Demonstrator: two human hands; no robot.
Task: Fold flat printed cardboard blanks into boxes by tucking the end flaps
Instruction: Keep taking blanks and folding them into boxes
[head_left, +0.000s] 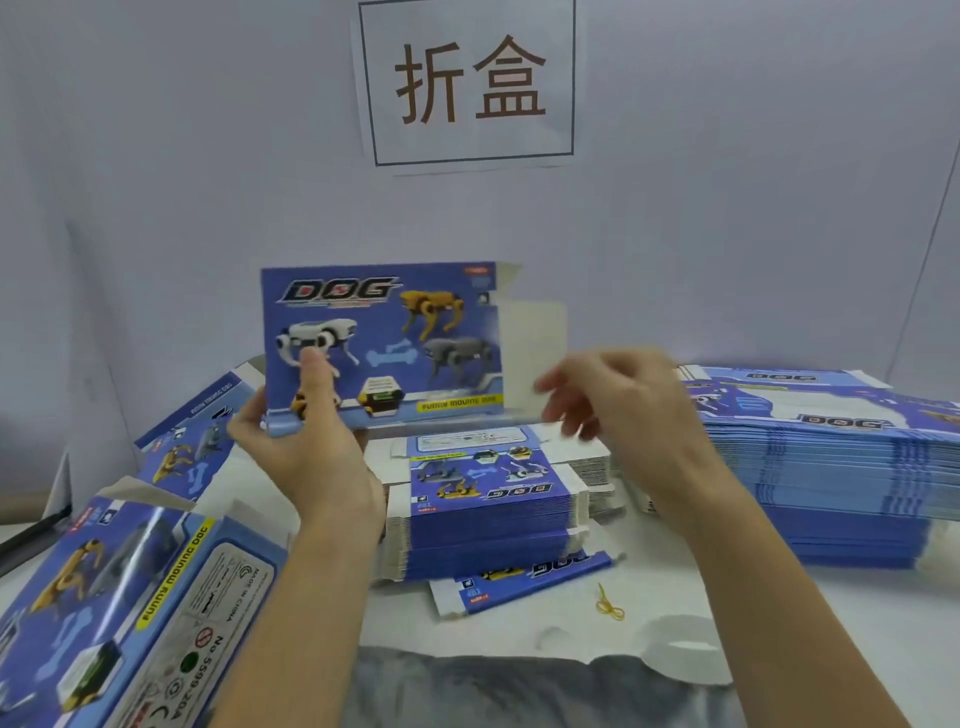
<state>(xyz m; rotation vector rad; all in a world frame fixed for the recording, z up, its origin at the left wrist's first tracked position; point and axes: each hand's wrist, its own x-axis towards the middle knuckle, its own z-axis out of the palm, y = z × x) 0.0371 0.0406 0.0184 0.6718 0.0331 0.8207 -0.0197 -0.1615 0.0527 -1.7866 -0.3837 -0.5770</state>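
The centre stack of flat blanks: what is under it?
Under the centre stack, one flat blank pokes out at the front, skewed, lying on the white table cover. How far it reaches beneath is hidden, as is anything else below.

Wall sign (470, 83): "折盒". Held box (382, 345): "DOG". Folded box (130, 618): "FUNNY MOVING DOG", "MADE IN CHINA", "No 5589-20A".
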